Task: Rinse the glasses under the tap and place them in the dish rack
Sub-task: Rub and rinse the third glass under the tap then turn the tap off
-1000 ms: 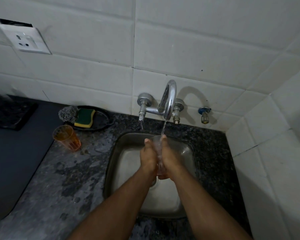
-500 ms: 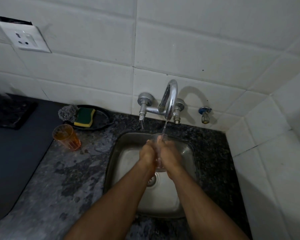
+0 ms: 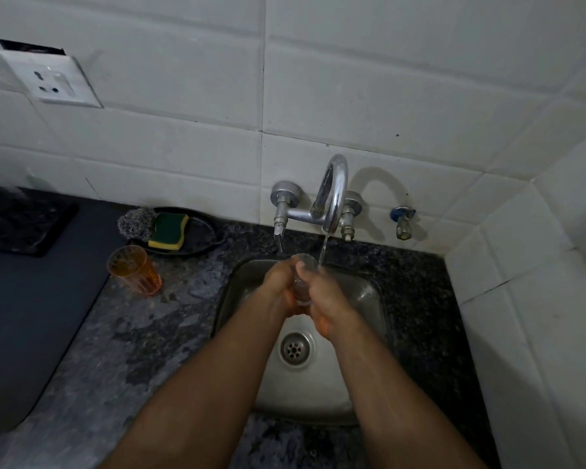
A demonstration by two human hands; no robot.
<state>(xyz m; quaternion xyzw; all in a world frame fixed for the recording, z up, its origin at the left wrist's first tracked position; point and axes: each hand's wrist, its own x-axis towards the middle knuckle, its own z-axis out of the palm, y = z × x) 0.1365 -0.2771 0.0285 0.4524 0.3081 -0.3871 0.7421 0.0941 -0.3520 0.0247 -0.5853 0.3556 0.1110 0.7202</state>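
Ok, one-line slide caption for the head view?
Both hands hold a clear glass under the running tap; orange glass waits.

My counter here is a dark speckled granite countertop (image 3: 170, 336), with the steel sink (image 3: 362, 292) sunk into it on the right. On the stone at the far left, there's an orange tumbler (image 3: 134, 270) standing upright, and just beyond it a black oval dish (image 3: 200, 233) against the wall. A dark mat (image 3: 31, 299) covers the counter's left side, and a black tray (image 3: 24, 225) sits on its far end
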